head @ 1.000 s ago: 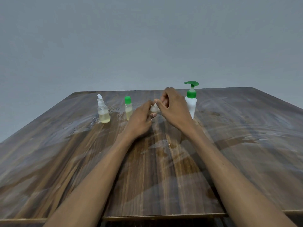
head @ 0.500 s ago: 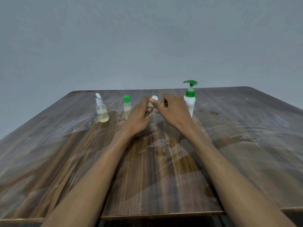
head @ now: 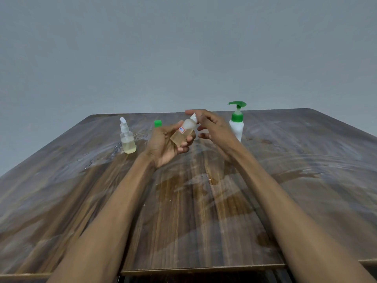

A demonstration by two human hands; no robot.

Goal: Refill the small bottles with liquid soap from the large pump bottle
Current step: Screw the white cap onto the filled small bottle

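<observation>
The left hand (head: 163, 144) grips a small bottle (head: 182, 134) lifted above the table (head: 306, 180) and tilted to the right, fingers curled round its base, pale liquid showing inside. The right hand (head: 212, 125) is at the bottle's white cap (head: 193, 117), fingers loosely spread; blur hides whether they pinch it. The pump bottle (head: 236, 124) stands just right of that hand. A spray bottle (head: 127, 138) and a green-capped bottle (head: 158, 123) stand to the left.

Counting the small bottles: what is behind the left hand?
Behind the left hand a green cap shows, presumably a small bottle's; its body is hidden by the hand.
</observation>
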